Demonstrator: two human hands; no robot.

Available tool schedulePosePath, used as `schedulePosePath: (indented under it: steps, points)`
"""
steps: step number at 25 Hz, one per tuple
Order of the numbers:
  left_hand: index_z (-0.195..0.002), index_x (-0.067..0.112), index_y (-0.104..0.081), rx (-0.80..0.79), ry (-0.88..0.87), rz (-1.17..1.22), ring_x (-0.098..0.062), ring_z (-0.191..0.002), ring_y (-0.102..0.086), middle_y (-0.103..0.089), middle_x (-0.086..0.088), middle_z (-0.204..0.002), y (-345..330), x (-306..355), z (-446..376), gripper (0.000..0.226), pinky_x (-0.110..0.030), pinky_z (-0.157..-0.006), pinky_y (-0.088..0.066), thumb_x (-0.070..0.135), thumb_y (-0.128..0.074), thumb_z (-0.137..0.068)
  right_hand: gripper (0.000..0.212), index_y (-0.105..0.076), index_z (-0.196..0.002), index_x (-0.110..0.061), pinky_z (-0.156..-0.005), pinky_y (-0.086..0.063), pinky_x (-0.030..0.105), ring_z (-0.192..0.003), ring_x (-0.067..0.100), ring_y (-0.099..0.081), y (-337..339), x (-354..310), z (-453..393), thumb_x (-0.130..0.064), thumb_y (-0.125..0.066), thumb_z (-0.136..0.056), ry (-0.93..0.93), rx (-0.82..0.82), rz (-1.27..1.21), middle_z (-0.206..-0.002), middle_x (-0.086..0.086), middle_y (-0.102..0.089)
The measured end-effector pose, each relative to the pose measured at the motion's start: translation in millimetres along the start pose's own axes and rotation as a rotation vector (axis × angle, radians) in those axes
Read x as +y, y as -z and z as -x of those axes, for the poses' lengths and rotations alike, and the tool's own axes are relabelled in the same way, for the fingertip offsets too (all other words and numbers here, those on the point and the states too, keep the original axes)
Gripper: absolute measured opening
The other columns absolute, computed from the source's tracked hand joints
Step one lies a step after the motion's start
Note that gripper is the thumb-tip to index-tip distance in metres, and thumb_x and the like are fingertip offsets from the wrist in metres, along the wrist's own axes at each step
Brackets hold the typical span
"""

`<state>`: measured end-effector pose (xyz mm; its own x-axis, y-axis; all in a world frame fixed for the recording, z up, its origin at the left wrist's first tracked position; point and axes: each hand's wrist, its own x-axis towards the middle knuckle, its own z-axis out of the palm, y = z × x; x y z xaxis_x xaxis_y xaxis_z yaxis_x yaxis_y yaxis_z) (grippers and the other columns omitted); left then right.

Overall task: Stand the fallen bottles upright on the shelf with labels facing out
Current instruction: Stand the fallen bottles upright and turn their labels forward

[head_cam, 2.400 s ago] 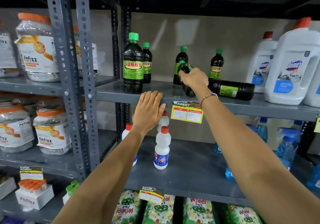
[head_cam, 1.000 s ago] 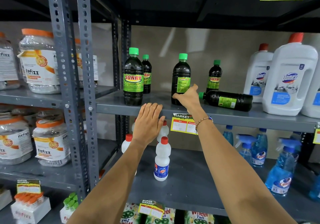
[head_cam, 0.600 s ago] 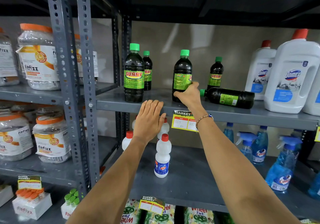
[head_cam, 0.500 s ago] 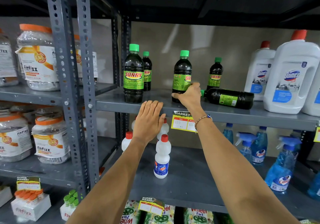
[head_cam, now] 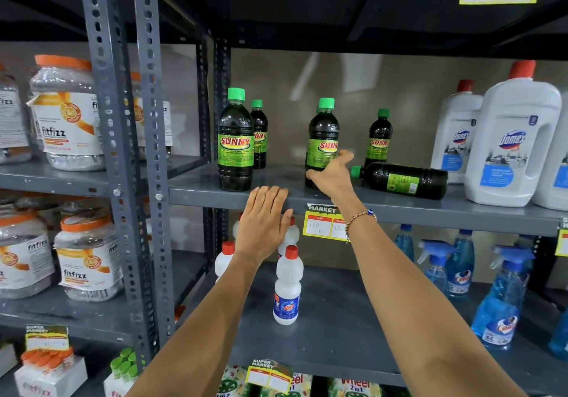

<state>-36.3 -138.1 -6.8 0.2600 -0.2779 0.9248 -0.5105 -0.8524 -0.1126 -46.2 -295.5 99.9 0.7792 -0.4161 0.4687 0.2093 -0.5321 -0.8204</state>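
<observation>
Dark green-capped "SUNNY" bottles stand on the grey middle shelf (head_cam: pixel 212 195). One upright bottle (head_cam: pixel 322 132) stands at the centre, its label turned mostly forward and a little to the right. My right hand (head_cam: pixel 333 175) wraps its lower part, thumb on the left and fingers on the right. Just right of that hand a fallen bottle (head_cam: pixel 399 180) lies on its side, cap pointing left, back label up. Another upright bottle (head_cam: pixel 235 144) stands at front left with its label facing out. My left hand (head_cam: pixel 264 224) rests flat on the shelf's front edge, holding nothing.
Two smaller SUNNY bottles (head_cam: pixel 259 138) (head_cam: pixel 379 138) stand at the back. White Domex jugs (head_cam: pixel 513 138) crowd the shelf's right end. A yellow price tag (head_cam: pixel 321 224) hangs under the edge. White bleach bottles (head_cam: pixel 287 286) and blue spray bottles (head_cam: pixel 504 298) stand on the shelf below.
My right hand brought the centre bottle from tilted to upright on the shelf, then turned it so the SUNNY label came round toward the front. My left hand stayed on the shelf edge.
</observation>
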Motion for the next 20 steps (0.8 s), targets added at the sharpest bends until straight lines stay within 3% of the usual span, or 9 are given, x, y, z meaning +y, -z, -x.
schedulePosePath:
  steps: [3, 6, 10, 14, 17, 20]
  points:
    - [-0.123, 0.008, -0.053, 0.010, -0.004, 0.000, -0.031, -0.113, -0.055, -0.061, -0.012, -0.120, 0, 0, 0, 0.042, -0.038, -0.109, -0.025, 0.035, -0.035, -0.096, 0.080, -0.021, -0.127, -0.006, -0.099, -0.047, 0.039, -0.114, 0.028, -0.052, 1, 1, -2, -0.014, -0.078, -0.071, 0.007, 0.025, 0.020, -0.114, 0.009, -0.050]
    - [-0.123, 0.008, -0.053, 0.013, -0.013, -0.001, -0.031, -0.113, -0.055, -0.061, -0.011, -0.120, 1, 0, 1, 0.042, -0.038, -0.109, -0.025, 0.035, -0.035, -0.096, 0.072, -0.022, -0.125, -0.006, -0.091, -0.048, 0.034, -0.112, 0.028, -0.056, 2, 0, -2, -0.011, -0.073, -0.075, -0.035, -0.042, -0.003, -0.112, 0.009, -0.052]
    - [-0.123, 0.008, -0.054, 0.009, -0.018, -0.002, -0.031, -0.113, -0.055, -0.061, -0.011, -0.120, -1, -1, 1, 0.042, -0.037, -0.109, -0.025, 0.035, -0.036, -0.096, 0.071, -0.030, -0.117, -0.008, -0.097, -0.048, 0.041, -0.117, 0.031, -0.054, 2, 2, -3, -0.020, -0.082, -0.070, -0.036, -0.012, 0.061, -0.123, 0.014, -0.053]
    - [-0.118, 0.007, -0.057, 0.032, -0.003, 0.022, -0.030, -0.109, -0.057, -0.063, -0.011, -0.116, 1, 2, 0, 0.039, -0.038, -0.107, -0.028, 0.033, -0.036, -0.097, 0.077, -0.029, -0.122, -0.007, -0.097, -0.047, 0.039, -0.118, 0.028, -0.053, 4, 2, -2, -0.022, -0.083, -0.069, -0.056, -0.044, 0.021, -0.128, 0.014, -0.050]
    - [-0.102, 0.010, -0.062, 0.083, 0.089, 0.116, -0.026, -0.094, -0.059, -0.065, -0.006, -0.103, 13, 13, -11, 0.034, -0.036, -0.092, -0.041, 0.030, -0.035, -0.097, 0.082, -0.022, -0.136, -0.003, -0.096, -0.041, 0.032, -0.118, 0.023, -0.049, 20, 4, -2, -0.014, -0.077, -0.077, -0.138, -0.143, -0.093, -0.135, 0.015, -0.047]
    - [-0.102, 0.012, -0.059, 0.047, 0.179, 0.318, -0.023, -0.091, -0.057, -0.064, -0.002, -0.101, 29, 24, -47, 0.026, -0.037, -0.075, -0.049, 0.028, -0.039, -0.098, 0.082, -0.022, -0.144, -0.002, -0.110, -0.037, 0.040, -0.131, 0.029, -0.044, 38, 12, -10, -0.010, -0.073, -0.081, -0.203, -0.233, -0.099, -0.144, 0.018, -0.044]
